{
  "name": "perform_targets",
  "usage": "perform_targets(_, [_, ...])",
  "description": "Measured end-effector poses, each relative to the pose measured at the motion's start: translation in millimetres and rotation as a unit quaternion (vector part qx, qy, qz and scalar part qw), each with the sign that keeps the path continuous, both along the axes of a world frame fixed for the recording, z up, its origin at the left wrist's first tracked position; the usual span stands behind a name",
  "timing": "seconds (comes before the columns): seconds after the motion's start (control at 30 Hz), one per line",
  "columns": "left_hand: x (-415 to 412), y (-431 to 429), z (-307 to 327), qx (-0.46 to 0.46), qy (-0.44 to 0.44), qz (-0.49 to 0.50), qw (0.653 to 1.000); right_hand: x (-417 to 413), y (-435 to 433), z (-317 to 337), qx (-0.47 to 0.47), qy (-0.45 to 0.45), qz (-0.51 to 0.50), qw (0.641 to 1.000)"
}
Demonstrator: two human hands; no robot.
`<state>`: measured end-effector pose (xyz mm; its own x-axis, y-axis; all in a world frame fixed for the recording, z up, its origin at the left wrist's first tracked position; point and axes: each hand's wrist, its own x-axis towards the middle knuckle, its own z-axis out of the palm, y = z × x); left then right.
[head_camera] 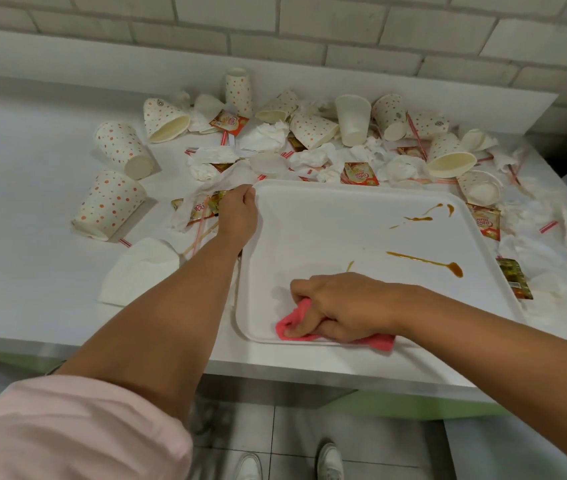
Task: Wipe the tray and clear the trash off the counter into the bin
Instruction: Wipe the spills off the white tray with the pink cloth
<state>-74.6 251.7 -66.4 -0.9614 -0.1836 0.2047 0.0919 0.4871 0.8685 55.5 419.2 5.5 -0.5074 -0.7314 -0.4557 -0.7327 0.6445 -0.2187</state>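
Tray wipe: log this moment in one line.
left hand: grips tray corner | right hand: pink cloth on tray | sauce streaks: unwiped | paper cups: on counter

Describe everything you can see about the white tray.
The white tray is a rounded rectangle with a raised rim, plastic by its look, lying flat on the counter near its front edge. Brown smears streak its right half. The left hand grips its far left corner; the right hand presses a pink cloth onto its near edge. Around its far and right sides lie paper cups, napkins and sachets.
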Motion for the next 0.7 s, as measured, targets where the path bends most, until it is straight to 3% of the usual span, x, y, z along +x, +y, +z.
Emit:
perform_targets(0.13, [0.7,-0.1,-0.4,-0.002,0.002,0.005,1.000,-10.8,31.0,9.7,0.026,-0.028,-0.091,0.995])
perform_targets(0.23, [-0.7,0.1,-2.0,-0.007,0.009,0.004,1.000,-27.9,32.1,4.9,-0.012,0.020,-0.164,0.986])
perform_targets(0.4, [0.5,-0.2,-1.2,-0.010,0.008,0.003,1.000,-23.9,7.0,-8.8,-0.048,0.071,-0.143,0.986])
perform_targets(0.5, [1.5,0.6,-0.8,-0.007,0.008,0.000,1.000,-8.8,14.1,-7.9,-0.020,0.035,-0.118,0.992])
perform_targets(0.6, [3.7,1.8,1.2,-0.006,0.001,0.005,1.000,-12.4,25.0,3.5,-0.001,-0.025,-0.194,0.981])
perform_targets(0.7, [6.0,2.2,2.3,-0.008,-0.010,0.010,1.000,-33.3,25.5,15.0,-0.050,0.020,-0.253,0.966])
